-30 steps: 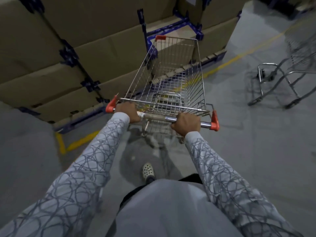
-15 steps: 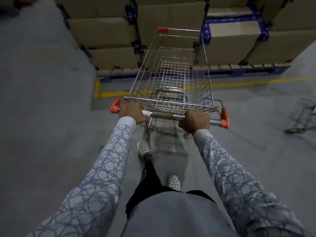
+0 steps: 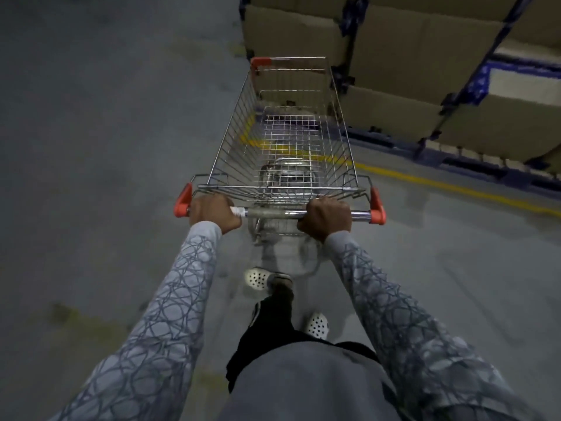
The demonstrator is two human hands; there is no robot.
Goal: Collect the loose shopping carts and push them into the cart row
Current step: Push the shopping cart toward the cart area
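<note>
An empty wire shopping cart (image 3: 288,141) with red corner caps stands straight ahead of me on the grey floor. Its chrome handle bar (image 3: 273,212) runs across the middle of the view. My left hand (image 3: 214,212) grips the bar near its left red end cap. My right hand (image 3: 326,218) grips the bar near the right end. Both arms are stretched forward in patterned grey sleeves. No cart row is in view.
Stacked cardboard boxes (image 3: 403,56) on blue pallets (image 3: 455,153) fill the upper right, close to the cart's front right. A yellow floor line (image 3: 449,186) runs along them. Open grey concrete floor (image 3: 106,132) lies to the left. My white shoes show below the handle.
The cart and I have swung to the left: the boxes slid from ahead to the upper right, and the other carts at the right edge have left the view. Both hands stay on the handle.
</note>
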